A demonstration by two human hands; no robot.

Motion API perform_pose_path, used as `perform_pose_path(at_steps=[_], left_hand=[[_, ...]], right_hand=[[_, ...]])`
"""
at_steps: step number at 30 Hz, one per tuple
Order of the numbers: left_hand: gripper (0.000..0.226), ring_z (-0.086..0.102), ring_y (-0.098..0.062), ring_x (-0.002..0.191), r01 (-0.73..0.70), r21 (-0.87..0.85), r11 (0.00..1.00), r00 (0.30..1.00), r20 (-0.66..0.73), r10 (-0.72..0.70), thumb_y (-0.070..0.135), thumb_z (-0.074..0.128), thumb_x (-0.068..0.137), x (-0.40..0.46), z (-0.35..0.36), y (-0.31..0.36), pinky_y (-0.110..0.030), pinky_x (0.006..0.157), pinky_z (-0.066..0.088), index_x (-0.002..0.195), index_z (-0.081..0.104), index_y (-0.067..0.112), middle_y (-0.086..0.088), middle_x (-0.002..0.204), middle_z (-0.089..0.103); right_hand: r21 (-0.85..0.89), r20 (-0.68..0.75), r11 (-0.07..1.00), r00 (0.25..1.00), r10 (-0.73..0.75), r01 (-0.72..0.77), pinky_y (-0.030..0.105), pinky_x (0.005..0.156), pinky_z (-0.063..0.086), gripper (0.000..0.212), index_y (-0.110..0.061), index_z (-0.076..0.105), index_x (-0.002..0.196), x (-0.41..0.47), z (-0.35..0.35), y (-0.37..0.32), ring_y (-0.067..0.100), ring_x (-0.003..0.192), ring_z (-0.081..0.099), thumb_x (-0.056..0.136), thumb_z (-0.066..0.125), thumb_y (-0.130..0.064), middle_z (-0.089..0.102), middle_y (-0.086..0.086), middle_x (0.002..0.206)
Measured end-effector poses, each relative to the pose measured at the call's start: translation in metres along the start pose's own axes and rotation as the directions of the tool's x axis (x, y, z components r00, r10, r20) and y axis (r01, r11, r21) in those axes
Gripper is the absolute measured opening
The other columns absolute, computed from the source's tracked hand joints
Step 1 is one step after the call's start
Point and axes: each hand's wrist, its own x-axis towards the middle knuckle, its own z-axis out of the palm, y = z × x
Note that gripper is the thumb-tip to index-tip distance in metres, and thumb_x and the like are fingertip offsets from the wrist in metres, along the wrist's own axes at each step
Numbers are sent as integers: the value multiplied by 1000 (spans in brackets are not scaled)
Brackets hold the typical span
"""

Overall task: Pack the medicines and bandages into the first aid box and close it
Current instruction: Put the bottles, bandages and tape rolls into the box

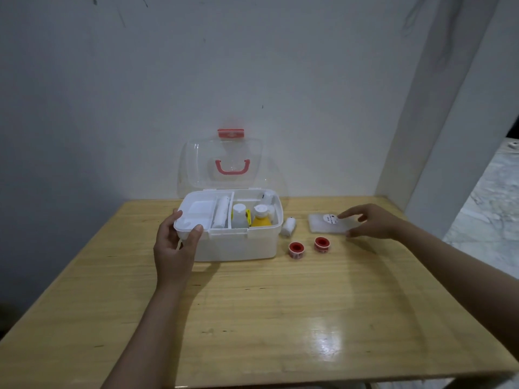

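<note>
The white first aid box (238, 247) stands open on the wooden table (252, 318), its clear lid (222, 164) with a pink handle raised against the wall. Inside are a white bottle (239, 216), a yellow bottle (261, 217) and a bandage roll (220, 213). My left hand (174, 245) grips the box's front left corner. My right hand (370, 221) hovers with fingers spread over a flat white packet (327, 224), fingertips at its edges. A loose bandage roll (289, 226) lies right of the box, and two red tape rolls (296, 249) (321, 244) sit in front of it.
A white wall rises directly behind the box. A white pillar (438, 136) stands at the table's back right corner, with a marbled floor (488, 203) beyond it. The table's near half carries only a light reflection.
</note>
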Motion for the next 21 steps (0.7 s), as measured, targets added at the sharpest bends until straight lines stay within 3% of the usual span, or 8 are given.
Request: perform_pose_path(at_steps=[4,6,10,15,18,21], left_hand=[[44,57,-3,109,17,-11,1000,1000,6,-17,8,68,83,-1,0,2,-6,78,47,124,55,14,0,137,53],[44,56,-9,113,17,-5,1000,1000,4,-17,8,68,84,-1,0,2,-5,77,46,126,55,13,-1,137,53],[44,56,-13,117,27,-11,1000,1000,14,-26,12,69,83,1,-2,1,-7,78,48,125,55,18,-1,137,54],[42,57,-15,119,67,-35,997,997,34,-66,15,71,82,3,-5,-1,-30,94,50,120,56,26,-2,135,56],[42,57,-14,120,76,-50,996,996,41,-74,13,71,82,2,-5,1,-33,97,48,120,55,25,-2,136,55],[44,57,-13,118,74,-58,996,996,50,-72,12,70,83,1,-6,3,-29,94,49,122,54,22,-1,137,54]], right_hand=[[35,-88,999,996,11,-8,30,85,49,22,-33,71,84,-1,6,8,18,96,59,68,81,-23,63,0,116],[49,-105,998,994,35,-30,32,82,52,21,-29,71,81,-5,9,8,21,90,63,65,83,-23,63,1,111],[70,-143,997,988,52,-42,24,64,45,24,-24,72,84,-13,17,9,16,78,67,64,84,-20,67,-1,106],[99,-217,995,976,37,-15,26,65,45,21,-25,72,80,-26,7,-6,19,76,68,64,85,-19,69,1,92],[119,-259,992,966,-8,41,30,69,46,20,-27,72,77,-37,-9,-26,16,66,64,63,85,-20,71,3,79],[122,-274,988,960,-64,100,34,76,51,19,-28,72,81,-46,-22,-50,11,70,64,66,84,-23,71,-4,90]])
